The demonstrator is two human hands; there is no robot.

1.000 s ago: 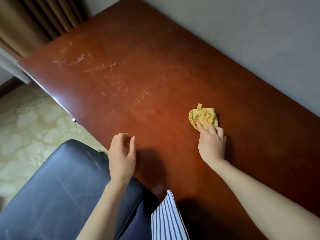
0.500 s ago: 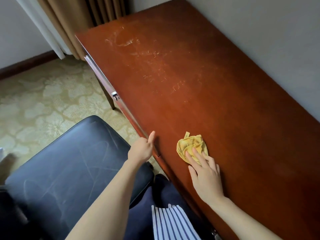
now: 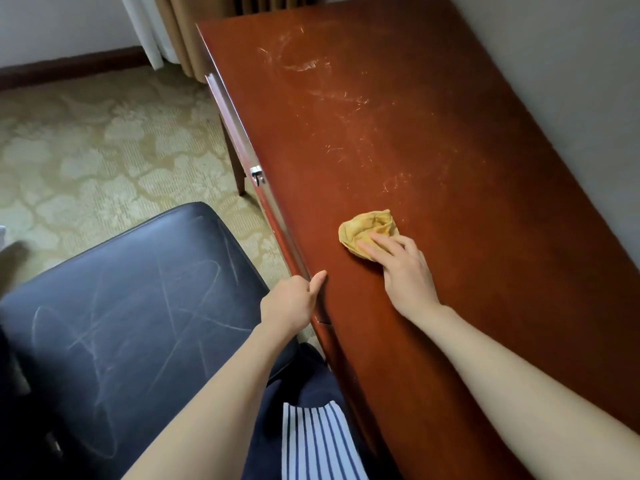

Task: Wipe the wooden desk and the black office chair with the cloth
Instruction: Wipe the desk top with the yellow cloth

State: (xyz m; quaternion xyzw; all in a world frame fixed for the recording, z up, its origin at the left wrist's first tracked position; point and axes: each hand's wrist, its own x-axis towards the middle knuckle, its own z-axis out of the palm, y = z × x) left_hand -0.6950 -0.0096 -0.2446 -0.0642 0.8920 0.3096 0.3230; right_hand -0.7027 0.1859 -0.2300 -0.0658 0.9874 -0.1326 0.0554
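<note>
1. A reddish wooden table [image 3: 485, 289] runs along a grey wall [image 3: 571, 98]; patterned carpet [image 3: 86, 150] and a curtain [image 3: 180, 26] lie beyond its far corner; pale smears [image 3: 304, 65] mark the far half of the top.
2. The fingers [image 3: 375, 245] of the right hand [image 3: 407, 275] lie fairly straight and flat on a crumpled yellow cloth [image 3: 367, 225], pressing rather than gripping it; the cloth sits on the table top, nearer the front edge than the wall edge.
3. The left hand [image 3: 291, 303] is at the front edge, thumb laid on the rim, its other fingers curled out of sight; whether they grip the edge I cannot tell.
4. The step in hand looks to be wiping the table; to do it well, spread the cloth flatter, keep the palm's weight over it, and work in overlapping strokes toward the smeared far corner and right out to the edges.
5. The black chair [image 3: 121, 306] stands just beside the front edge; its seat is streaked with pale marks and appears not yet wiped.
</note>
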